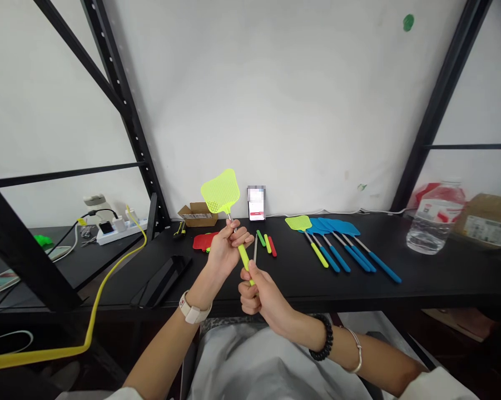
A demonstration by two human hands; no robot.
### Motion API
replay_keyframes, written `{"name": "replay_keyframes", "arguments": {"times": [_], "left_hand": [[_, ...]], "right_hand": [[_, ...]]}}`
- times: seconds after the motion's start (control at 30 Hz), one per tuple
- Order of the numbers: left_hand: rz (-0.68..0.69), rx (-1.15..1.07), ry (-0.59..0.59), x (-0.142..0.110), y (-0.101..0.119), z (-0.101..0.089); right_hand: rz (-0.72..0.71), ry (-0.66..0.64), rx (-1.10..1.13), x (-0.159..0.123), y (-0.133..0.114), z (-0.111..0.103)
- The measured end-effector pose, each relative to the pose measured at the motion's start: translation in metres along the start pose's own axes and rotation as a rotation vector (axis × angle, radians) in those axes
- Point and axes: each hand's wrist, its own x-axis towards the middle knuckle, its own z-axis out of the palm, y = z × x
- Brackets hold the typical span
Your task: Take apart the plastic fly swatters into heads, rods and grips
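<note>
A yellow-green fly swatter is held up in front of me, head tilted up and to the left. My left hand is closed around its metal shaft just below the head. Lower down, my right hand grips the yellow-green handle. Behind the hands lie loose handle sleeves: a green one, a yellow-green one and a red one. A thin metal rod lies beside them. Red swatter heads rest to the left, partly hidden by my left hand.
Right of the hands lie a yellow-green swatter and several blue swatters. A phone and open cardboard box stand at the back. A dark tablet, yellow cable, power strip, water bottle and carton flank the workspace.
</note>
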Motion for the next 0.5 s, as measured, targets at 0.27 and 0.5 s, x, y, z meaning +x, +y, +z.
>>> {"name": "replay_keyframes", "arguments": {"times": [0.27, 0.5], "left_hand": [[0.035, 0.068, 0.038, -0.002, 0.0, 0.007], [0.087, 0.092, 0.005, -0.001, 0.003, 0.004]], "right_hand": [[-0.241, 0.185, -0.544, 0.007, 0.014, -0.009], [-0.308, 0.132, -0.718, 0.008, 0.006, -0.017]]}}
